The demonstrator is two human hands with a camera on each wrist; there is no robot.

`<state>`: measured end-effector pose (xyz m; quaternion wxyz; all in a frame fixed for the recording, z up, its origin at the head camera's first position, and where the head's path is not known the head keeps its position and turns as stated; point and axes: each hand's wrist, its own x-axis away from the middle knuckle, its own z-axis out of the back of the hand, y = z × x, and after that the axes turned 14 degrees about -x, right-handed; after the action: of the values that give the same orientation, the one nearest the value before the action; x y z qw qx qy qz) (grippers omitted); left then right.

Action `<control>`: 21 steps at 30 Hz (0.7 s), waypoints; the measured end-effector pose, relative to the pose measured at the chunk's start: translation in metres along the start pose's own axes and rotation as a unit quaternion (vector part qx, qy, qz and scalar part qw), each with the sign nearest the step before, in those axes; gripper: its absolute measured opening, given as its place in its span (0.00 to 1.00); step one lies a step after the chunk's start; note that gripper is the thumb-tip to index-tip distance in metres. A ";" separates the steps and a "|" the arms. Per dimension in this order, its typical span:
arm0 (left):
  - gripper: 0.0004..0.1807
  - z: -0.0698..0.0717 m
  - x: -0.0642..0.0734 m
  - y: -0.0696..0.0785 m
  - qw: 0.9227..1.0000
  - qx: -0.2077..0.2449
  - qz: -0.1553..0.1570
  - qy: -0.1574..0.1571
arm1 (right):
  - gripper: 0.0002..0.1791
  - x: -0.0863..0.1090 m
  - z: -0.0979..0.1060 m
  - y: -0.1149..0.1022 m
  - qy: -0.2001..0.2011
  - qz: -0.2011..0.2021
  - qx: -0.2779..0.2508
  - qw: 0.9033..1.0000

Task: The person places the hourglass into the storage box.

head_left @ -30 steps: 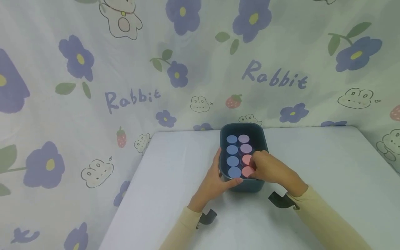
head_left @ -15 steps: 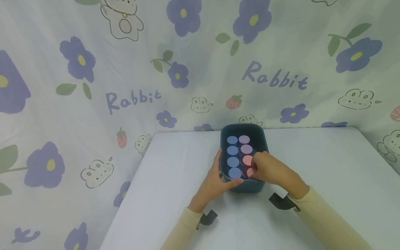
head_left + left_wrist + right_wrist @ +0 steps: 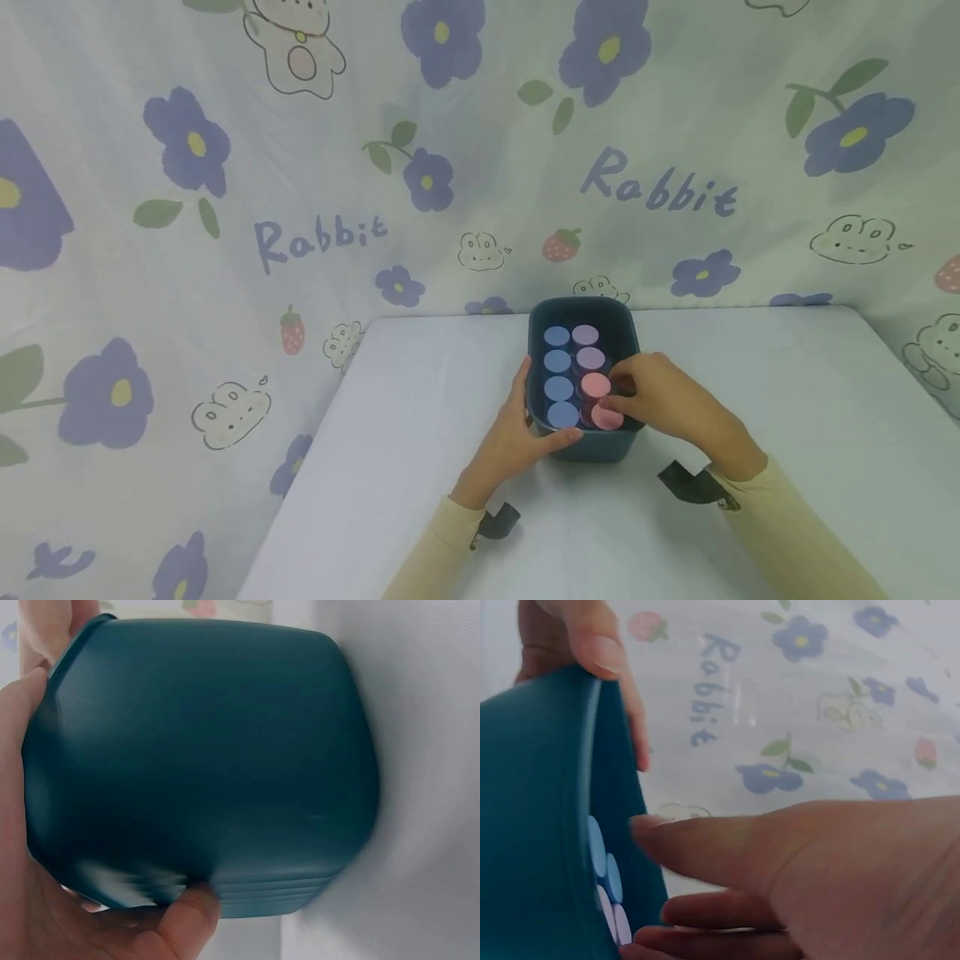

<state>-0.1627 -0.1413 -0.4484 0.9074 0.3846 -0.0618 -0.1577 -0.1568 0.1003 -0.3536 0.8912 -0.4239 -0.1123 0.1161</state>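
A dark teal plastic bin [image 3: 592,447] stands on the white table, filled with several round-topped pieces. On the left is a row of blue tops [image 3: 557,388]; beside it lie two purple tops [image 3: 590,359] and two pink ones, the rear pink top [image 3: 596,385] and the front pink top [image 3: 609,419]. My left hand [image 3: 517,437] grips the bin, thumb [image 3: 15,720] across the front rim and fingers along the left wall. Over the bin's right edge, my right hand [image 3: 663,398] has its thumb and fingers spread apart, thumb tip just above the front pink top. The pieces' lower parts are hidden.
The white table [image 3: 420,417] extends to both sides of the bin. A fabric backdrop [image 3: 480,167] with flowers and rabbits hangs close behind the table's back edge. Dark straps with a small mount sit at both wrists.
The front pink top has shifted right in the bin. My right hand held it before; now its fingers have spread off it and the hand has drawn slightly right. The left hand stays put.
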 end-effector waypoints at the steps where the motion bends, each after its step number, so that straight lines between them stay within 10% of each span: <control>1: 0.66 0.000 0.000 0.000 1.000 0.002 -0.002 0.000 | 0.18 0.001 0.002 0.001 0.011 0.008 0.000 1.000; 21: 0.66 0.005 0.003 0.000 1.000 -0.027 -0.011 -0.007 | 0.14 0.019 0.020 0.028 0.260 0.143 -0.062 0.953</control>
<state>-0.1609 -0.1463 -0.4449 0.9152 0.3593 -0.0596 -0.1724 -0.1477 0.1380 -0.3612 0.8354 -0.5057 0.1782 0.1211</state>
